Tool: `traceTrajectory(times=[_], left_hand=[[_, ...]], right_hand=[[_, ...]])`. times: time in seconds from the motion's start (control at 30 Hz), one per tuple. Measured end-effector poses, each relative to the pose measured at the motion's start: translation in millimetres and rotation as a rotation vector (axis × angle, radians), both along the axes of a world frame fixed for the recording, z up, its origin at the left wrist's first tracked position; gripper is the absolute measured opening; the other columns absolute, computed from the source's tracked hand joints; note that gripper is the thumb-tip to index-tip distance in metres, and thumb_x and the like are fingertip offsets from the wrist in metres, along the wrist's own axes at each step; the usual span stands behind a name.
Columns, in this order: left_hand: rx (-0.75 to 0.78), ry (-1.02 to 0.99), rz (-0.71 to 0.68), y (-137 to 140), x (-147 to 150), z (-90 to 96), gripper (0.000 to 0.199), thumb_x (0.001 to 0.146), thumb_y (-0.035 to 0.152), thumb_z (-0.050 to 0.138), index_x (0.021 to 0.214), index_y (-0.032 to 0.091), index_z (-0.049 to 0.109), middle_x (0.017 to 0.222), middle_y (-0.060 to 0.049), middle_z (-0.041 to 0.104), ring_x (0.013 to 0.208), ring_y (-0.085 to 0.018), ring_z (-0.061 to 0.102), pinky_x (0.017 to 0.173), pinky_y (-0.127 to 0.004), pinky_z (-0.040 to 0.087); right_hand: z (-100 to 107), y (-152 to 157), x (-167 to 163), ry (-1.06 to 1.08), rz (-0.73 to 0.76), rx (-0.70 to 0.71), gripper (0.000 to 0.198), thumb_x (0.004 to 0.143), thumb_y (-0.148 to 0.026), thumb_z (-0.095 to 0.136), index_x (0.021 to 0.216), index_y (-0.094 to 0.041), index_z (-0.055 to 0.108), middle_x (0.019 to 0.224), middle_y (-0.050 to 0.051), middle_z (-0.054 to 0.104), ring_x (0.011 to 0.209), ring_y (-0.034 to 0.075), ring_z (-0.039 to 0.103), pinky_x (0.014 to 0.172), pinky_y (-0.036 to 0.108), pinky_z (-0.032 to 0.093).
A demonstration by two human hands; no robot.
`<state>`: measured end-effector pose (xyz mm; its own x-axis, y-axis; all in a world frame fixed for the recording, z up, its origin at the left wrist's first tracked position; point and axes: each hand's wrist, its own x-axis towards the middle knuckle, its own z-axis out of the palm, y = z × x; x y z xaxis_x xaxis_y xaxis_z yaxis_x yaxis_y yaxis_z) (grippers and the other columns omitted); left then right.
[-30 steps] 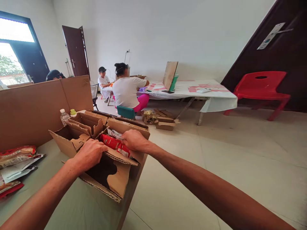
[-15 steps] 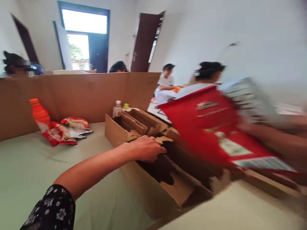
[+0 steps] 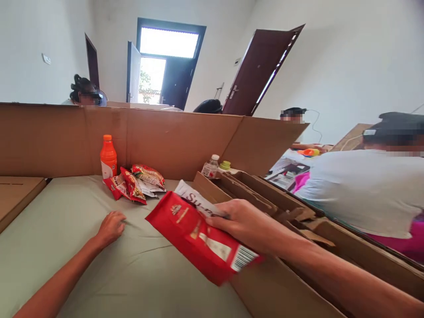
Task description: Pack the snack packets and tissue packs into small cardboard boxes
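My right hand [image 3: 240,218] grips a red packet [image 3: 195,236] with a barcode at one end, together with a white packet [image 3: 190,194] whose dark lettering begins "Su". Both hang over the pale green cloth, just left of the cardboard divider box [image 3: 281,276]. Down on the cloth, my left hand [image 3: 112,227] has its fingers loosely curled together, with nothing visible in them. Beyond it stand an orange bottle [image 3: 108,154] and several red snack packets [image 3: 134,183] in a small heap, with some white packaging [image 3: 150,190] beneath them.
A cardboard wall [image 3: 165,137] runs along the back of the cloth [image 3: 76,207]. A clear bottle [image 3: 211,167] and a green-capped container [image 3: 225,165] stand at the box's far end. Flat cardboard [image 3: 18,194] lies at left. A co-worker [image 3: 357,185] sits close on the right.
My right hand has swung left with both packets, from over the box to above the cloth. My left hand has let go of the box and moved left onto the cloth. The view has turned right.
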<state>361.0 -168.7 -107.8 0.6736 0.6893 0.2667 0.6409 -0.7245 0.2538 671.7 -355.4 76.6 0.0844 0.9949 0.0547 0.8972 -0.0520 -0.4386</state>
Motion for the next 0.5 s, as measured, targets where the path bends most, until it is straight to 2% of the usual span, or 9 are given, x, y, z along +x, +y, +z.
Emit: traceTrajectory(times=[0.07,0.17,0.23,0.3,0.33,0.4,0.5], left_hand=[[-0.006,-0.031,0.081,8.0,-21.2,-20.8,0.029,0.098,0.035,0.064,0.121,0.017,0.064,0.126,-0.009,0.065,0.111,-0.024,0.065,0.096,-0.048,0.056],[-0.009,-0.08,0.119,13.5,-35.1,-43.3,0.027,0.098,0.034,0.064,0.12,0.018,0.065,0.131,-0.01,0.063,0.118,-0.026,0.063,0.1,-0.05,0.054],[-0.016,-0.105,0.107,16.0,-37.6,-52.5,0.026,0.098,0.033,0.064,0.118,0.018,0.066,0.131,-0.01,0.063,0.119,-0.026,0.062,0.102,-0.05,0.053],[-0.025,-0.124,0.089,18.3,-37.9,-58.0,0.025,0.097,0.033,0.065,0.117,0.018,0.066,0.13,-0.01,0.064,0.119,-0.026,0.062,0.102,-0.051,0.053],[-0.028,-0.13,0.083,19.3,-37.7,-59.9,0.025,0.097,0.033,0.065,0.117,0.017,0.066,0.13,-0.01,0.064,0.119,-0.026,0.062,0.102,-0.051,0.053],[-0.03,-0.14,0.078,20.5,-37.2,-62.8,0.025,0.097,0.033,0.065,0.117,0.017,0.066,0.129,-0.009,0.065,0.119,-0.026,0.062,0.102,-0.051,0.053],[-0.017,-0.145,0.086,21.5,-36.4,-66.1,0.025,0.098,0.034,0.065,0.117,0.018,0.066,0.128,-0.009,0.065,0.118,-0.025,0.063,0.102,-0.05,0.053]], right_hand=[[8.0,43.1,-24.9,-0.06,0.039,-0.018,0.032,0.081,-0.036,0.052,0.053,-0.02,0.057,0.052,-0.001,0.06,0.051,0.014,0.053,0.05,0.025,0.037],[31.2,105.8,-45.3,-0.18,-0.057,0.157,0.029,0.08,-0.031,0.054,0.054,-0.02,0.059,0.053,0.001,0.06,0.055,0.017,0.056,0.054,0.027,0.038],[50.9,142.4,-54.4,-0.194,-0.118,0.293,0.024,0.084,-0.027,0.051,0.072,-0.02,0.07,0.075,0.006,0.072,0.073,0.022,0.064,0.063,0.029,0.044],[68.2,168.7,-64.5,-0.174,-0.14,0.404,0.03,0.088,-0.024,0.045,0.098,-0.02,0.074,0.104,0.01,0.075,0.093,0.025,0.067,0.074,0.032,0.048],[74.1,176.2,-70.1,-0.16,-0.143,0.441,0.034,0.09,-0.023,0.043,0.107,-0.02,0.072,0.11,0.011,0.075,0.097,0.025,0.068,0.077,0.032,0.049],[78.4,177.3,-80.8,-0.098,-0.114,0.489,0.037,0.092,-0.025,0.04,0.113,-0.018,0.07,0.106,0.011,0.075,0.094,0.024,0.07,0.074,0.032,0.051],[67.3,144.6,-87.6,0.041,-0.034,0.508,0.034,0.091,-0.031,0.044,0.104,-0.017,0.072,0.088,0.008,0.076,0.079,0.021,0.071,0.063,0.029,0.049]])
